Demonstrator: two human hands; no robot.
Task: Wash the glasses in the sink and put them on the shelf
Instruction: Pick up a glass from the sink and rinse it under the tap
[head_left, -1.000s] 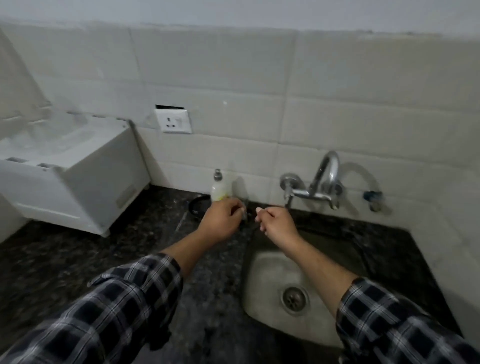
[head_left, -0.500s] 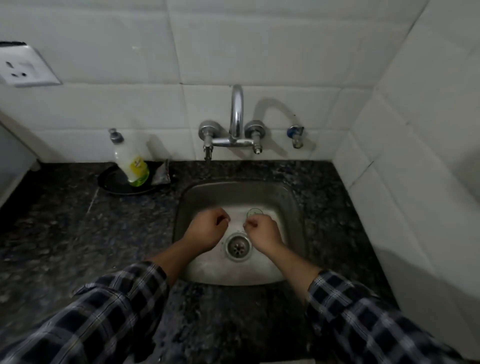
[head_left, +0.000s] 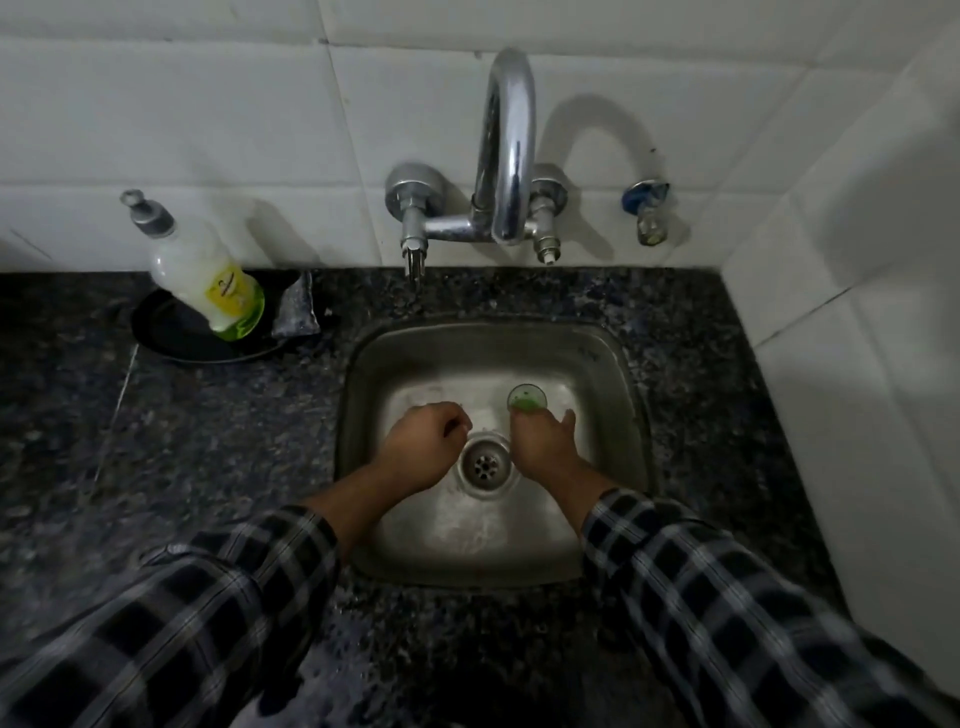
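Both my hands are low inside the steel sink (head_left: 608, 364). My right hand (head_left: 543, 447) grips a small clear glass (head_left: 527, 399) with green residue in its bottom, held upright just right of the drain (head_left: 485, 462). My left hand (head_left: 423, 447) is on the other side of the drain with its fingers curled into a fist. A pale, see-through patch lies by its fingertips, and I cannot tell whether it holds anything. The chrome tap (head_left: 506, 150) arches over the back of the sink with no water running.
A dish-soap bottle (head_left: 208, 270) leans on a black dish (head_left: 171, 338) at the back left, next to a scrub pad (head_left: 296, 312). Dark granite counter (head_left: 208, 467) surrounds the sink. White tiled walls close the back and the right side (head_left: 857, 364).
The view swung from the counter's left side to straight over the sink and moved closer. Both hands went down into the sink; the glass with green residue now shows at my right fingertips.
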